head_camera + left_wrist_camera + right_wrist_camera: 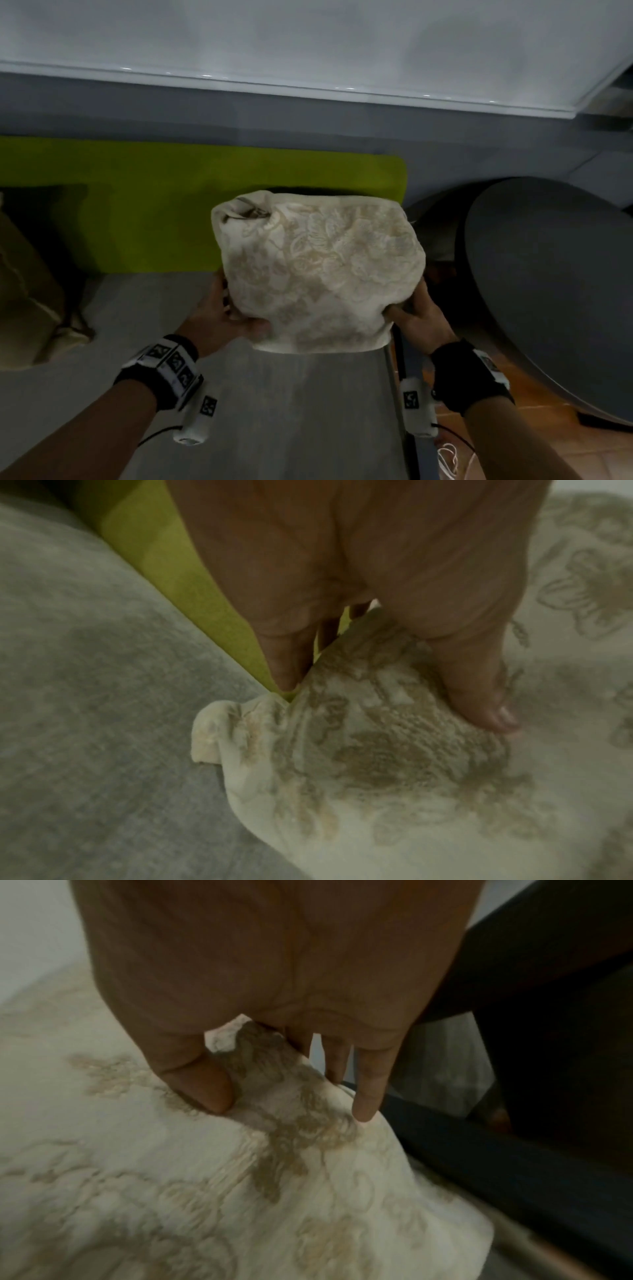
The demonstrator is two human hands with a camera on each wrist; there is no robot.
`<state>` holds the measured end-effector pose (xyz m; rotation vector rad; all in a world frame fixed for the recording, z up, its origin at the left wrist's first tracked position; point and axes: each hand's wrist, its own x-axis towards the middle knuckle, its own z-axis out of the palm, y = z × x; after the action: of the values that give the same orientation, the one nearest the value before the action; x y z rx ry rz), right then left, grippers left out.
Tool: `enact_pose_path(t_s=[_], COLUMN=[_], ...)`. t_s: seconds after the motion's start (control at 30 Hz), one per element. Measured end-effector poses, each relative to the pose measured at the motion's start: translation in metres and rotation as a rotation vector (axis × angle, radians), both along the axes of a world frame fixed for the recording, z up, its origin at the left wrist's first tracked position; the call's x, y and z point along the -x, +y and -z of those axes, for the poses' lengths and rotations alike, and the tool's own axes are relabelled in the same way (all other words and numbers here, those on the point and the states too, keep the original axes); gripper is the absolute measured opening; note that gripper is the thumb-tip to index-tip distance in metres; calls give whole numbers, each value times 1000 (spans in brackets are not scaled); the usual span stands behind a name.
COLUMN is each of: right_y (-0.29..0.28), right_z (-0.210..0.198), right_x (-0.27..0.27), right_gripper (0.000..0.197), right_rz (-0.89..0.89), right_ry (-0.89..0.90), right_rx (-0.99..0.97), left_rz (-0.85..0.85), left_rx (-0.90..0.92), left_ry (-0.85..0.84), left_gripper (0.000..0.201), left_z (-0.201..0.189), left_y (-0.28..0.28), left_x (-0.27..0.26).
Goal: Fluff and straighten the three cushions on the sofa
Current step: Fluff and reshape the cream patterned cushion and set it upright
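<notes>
A cream cushion (pixel 318 270) with a raised floral pattern is held up over the right end of the sofa's grey seat (pixel 144 325). My left hand (pixel 226 311) grips its lower left side, thumb on the front and fingers behind. In the left wrist view the left hand (pixel 394 685) pinches a bunched fold of the cushion (pixel 394 764). My right hand (pixel 416 313) grips the lower right corner. The right wrist view shows the right hand (pixel 291 1093) with its thumb pressed into the cushion (pixel 205 1191) and fingers behind the edge. A second, beige cushion (pixel 27 287) leans at the far left.
The sofa has a lime green backrest (pixel 164 205) against a grey wall. A dark round table (pixel 555 284) stands right of the sofa's end. A tiled floor (pixel 507 445) with a white cord lies at the bottom right.
</notes>
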<state>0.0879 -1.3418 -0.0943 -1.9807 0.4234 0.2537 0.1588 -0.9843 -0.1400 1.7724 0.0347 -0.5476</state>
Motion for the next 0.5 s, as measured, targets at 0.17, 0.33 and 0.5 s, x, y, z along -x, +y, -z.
enact_pose_path(t_s=[0.17,0.33,0.5], right_y=[-29,-39,-36], right_z=[-21,-40,-59], right_x=[-4,-27,-60], right_gripper=[54,21,21], right_rz=[73,271,-90], right_ry=[-87,-479,-238], right_rx=[474,459,452], left_rz=[-139,-295,213], left_rx=[-10,-193,-553], left_ry=[-118,-566,-678], left_gripper=[82,23,10], left_z=[-17,-73,-92], left_y=[6,-8,-8], left_x=[-5,-43,-92])
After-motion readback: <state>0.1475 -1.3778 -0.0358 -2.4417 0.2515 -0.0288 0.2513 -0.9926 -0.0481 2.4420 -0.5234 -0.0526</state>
